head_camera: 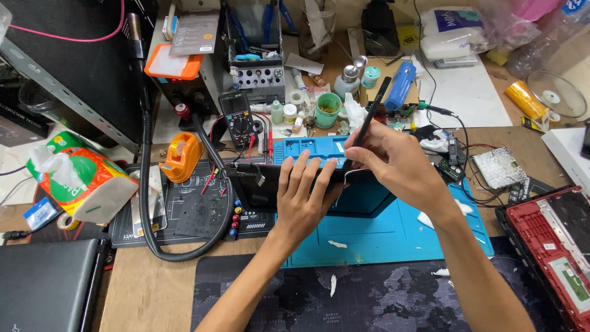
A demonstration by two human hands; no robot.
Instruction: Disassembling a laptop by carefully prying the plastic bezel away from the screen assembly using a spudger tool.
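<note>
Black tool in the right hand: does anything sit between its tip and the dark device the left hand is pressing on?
Nothing visible does. The right hand holds the black tool down at the dark device's upper edge, beside the left hand.

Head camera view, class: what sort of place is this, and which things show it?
Most likely an electronics repair bench: a multimeter, a blue repair mat, and an opened red laptop shell surround the hands.
</note>
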